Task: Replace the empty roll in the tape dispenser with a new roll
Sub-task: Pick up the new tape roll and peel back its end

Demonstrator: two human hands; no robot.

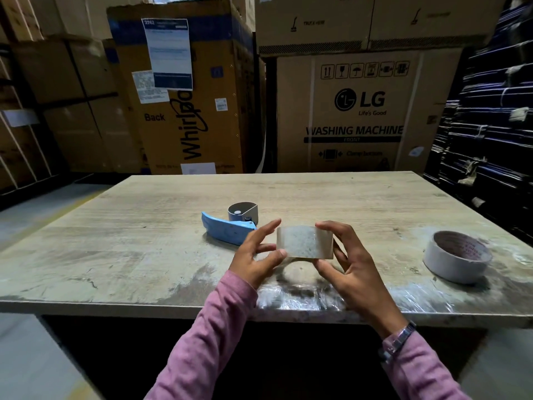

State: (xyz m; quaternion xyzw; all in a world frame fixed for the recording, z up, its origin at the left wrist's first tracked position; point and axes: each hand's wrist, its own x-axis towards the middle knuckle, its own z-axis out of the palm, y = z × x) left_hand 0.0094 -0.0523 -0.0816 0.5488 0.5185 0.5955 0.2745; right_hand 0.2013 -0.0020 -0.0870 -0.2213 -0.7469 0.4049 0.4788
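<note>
A roll of clear tape [305, 242] is held on edge just above the table, between both hands. My left hand [257, 255] pinches its left side with thumb and fingertips. My right hand [347, 256] grips its right side, thumb underneath and fingers on top. Behind my left hand lies the tape dispenser [230, 225], with a blue handle and a grey metal roll holder; no roll shows on it. A white tape roll [455, 256] with a printed core lies flat at the right of the table.
The wooden table [144, 235] has a scuffed front edge covered with crinkled clear film [291, 298]. Large cardboard appliance boxes [354, 111] stand behind the table. Dark stacked goods [496, 111] line the right side.
</note>
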